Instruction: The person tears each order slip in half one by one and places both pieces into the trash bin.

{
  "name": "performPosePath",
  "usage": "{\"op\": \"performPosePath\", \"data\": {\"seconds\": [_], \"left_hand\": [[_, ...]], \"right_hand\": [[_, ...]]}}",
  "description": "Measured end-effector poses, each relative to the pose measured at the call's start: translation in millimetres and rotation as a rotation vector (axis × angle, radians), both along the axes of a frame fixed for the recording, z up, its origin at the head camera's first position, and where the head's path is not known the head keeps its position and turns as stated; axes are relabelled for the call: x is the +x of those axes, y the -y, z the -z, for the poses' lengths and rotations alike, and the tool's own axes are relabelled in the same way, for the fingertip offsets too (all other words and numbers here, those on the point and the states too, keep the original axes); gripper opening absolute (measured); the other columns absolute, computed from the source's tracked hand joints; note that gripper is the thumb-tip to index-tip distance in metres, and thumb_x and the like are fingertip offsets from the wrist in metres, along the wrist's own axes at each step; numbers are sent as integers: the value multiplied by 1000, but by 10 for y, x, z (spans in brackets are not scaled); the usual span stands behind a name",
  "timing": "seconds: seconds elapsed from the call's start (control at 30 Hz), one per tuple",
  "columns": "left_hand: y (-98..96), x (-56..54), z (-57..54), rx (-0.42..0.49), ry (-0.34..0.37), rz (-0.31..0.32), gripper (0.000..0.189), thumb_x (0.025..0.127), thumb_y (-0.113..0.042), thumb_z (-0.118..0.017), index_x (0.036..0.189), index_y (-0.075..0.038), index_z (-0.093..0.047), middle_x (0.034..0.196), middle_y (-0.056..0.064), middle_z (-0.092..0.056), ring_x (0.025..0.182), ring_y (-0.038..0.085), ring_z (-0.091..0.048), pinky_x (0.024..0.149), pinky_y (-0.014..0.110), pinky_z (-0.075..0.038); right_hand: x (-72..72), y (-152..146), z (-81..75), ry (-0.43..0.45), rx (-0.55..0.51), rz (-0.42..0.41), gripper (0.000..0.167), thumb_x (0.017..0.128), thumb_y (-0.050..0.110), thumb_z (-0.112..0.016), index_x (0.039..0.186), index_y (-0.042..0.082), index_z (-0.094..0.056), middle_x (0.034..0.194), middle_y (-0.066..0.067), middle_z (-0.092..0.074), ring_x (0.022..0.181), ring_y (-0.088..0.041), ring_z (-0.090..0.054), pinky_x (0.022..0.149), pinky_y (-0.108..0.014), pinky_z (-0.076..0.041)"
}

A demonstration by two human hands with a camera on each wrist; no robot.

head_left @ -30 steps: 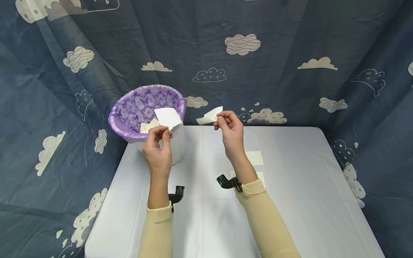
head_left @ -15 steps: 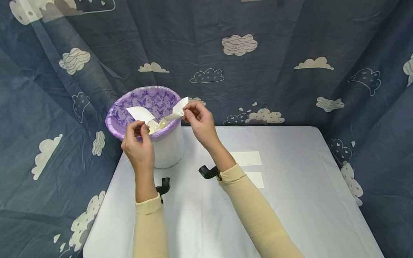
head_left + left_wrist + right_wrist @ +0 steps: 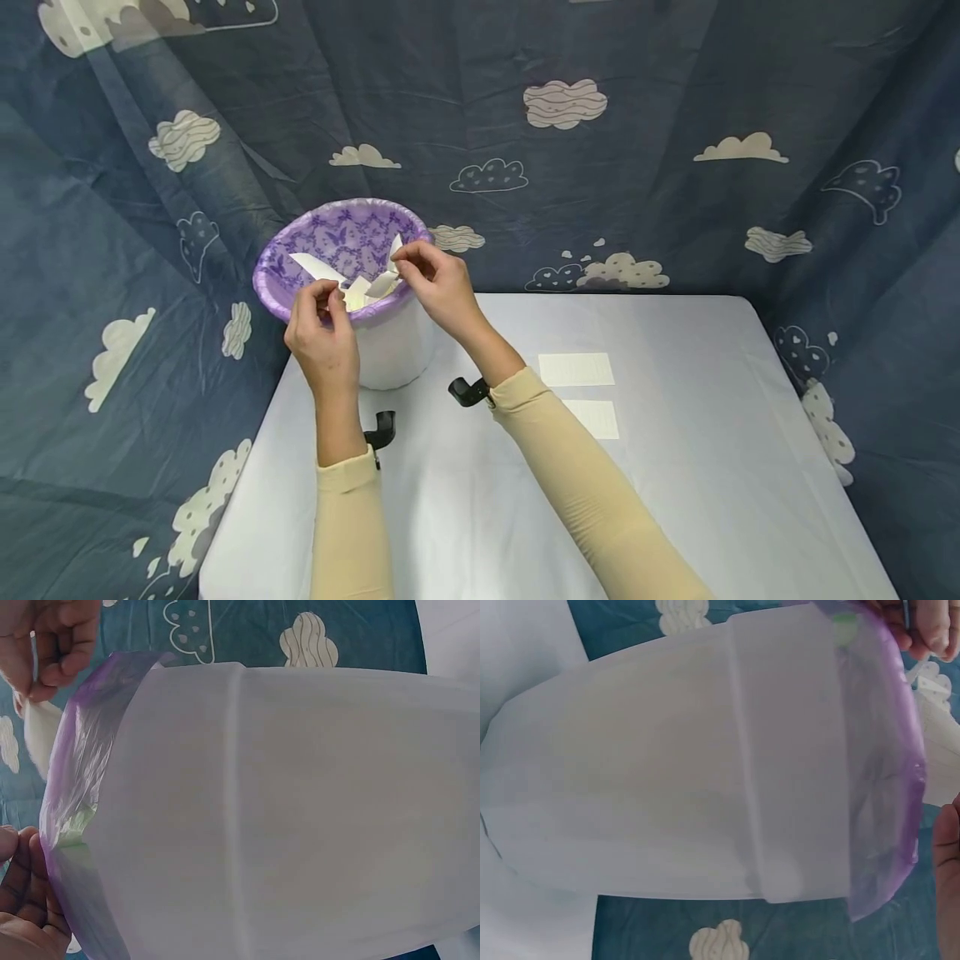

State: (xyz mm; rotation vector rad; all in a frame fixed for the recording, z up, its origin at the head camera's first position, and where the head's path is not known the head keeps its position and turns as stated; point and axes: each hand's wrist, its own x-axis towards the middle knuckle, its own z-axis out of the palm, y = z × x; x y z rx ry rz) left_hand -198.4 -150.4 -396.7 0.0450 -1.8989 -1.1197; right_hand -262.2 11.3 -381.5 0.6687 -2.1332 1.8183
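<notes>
My left hand (image 3: 324, 342) is at the near rim of a white bin (image 3: 390, 350), pinching a white piece of paper (image 3: 315, 266) that juts over the opening. At the bin's right rim, my right hand (image 3: 438, 287) pinches another piece of paper (image 3: 384, 283), bent and ragged. A purple butterfly-print bag (image 3: 337, 225) lines the bin and folds over its edge. In the left wrist view, paper (image 3: 39, 739) hangs from the right fingers beside the purple rim. Pale paper scraps (image 3: 356, 292) show inside the bin between the hands; the bottom is hidden.
Two pale rectangular sheets, one farther (image 3: 576, 369) and one nearer (image 3: 592, 418), lie on the white-covered table (image 3: 712, 467) right of the bin. A dark blue cloud-print curtain (image 3: 637, 192) hangs behind and at both sides. A black camera mount (image 3: 468, 392) sits on my right wrist.
My right hand has moved left, bringing its paper from beside the bin to over its opening. My left hand has shifted left and slightly up along the rim; its paper now tilts left.
</notes>
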Motion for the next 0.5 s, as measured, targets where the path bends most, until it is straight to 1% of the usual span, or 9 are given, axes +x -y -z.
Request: {"op": "performPosePath", "data": {"seconds": [0.23, 0.4, 0.5], "left_hand": [[-10, 1, -5, -28, 27, 5, 17, 108, -12, -62, 112, 1, -71, 105, 21, -72, 85, 20, -62, 76, 11, -45], [-20, -5, -1, -29, 49, 12, 19, 108, -14, -62, 115, 0, -72, 107, 19, -73, 86, 21, -62, 76, 11, -45], [-18, -3, -1, -30, 67, 22, 20, 107, -13, -63, 120, -1, -71, 108, 18, -73, 88, 20, -64, 76, 10, -46]], "right_hand": [[-37, 10, 49, 8, 32, 1, 16, 105, 12, -66, 114, 5, -77, 103, -11, -78, 85, -17, -69, 75, -21, -54], [-40, 13, 69, 13, 55, 2, 22, 106, 15, -66, 123, 9, -79, 105, -11, -80, 89, -18, -72, 74, -20, -54], [-33, 8, 74, 25, 55, -11, 26, 107, 15, -65, 129, 11, -77, 106, -10, -81, 91, -19, -74, 73, -20, -53]]}}
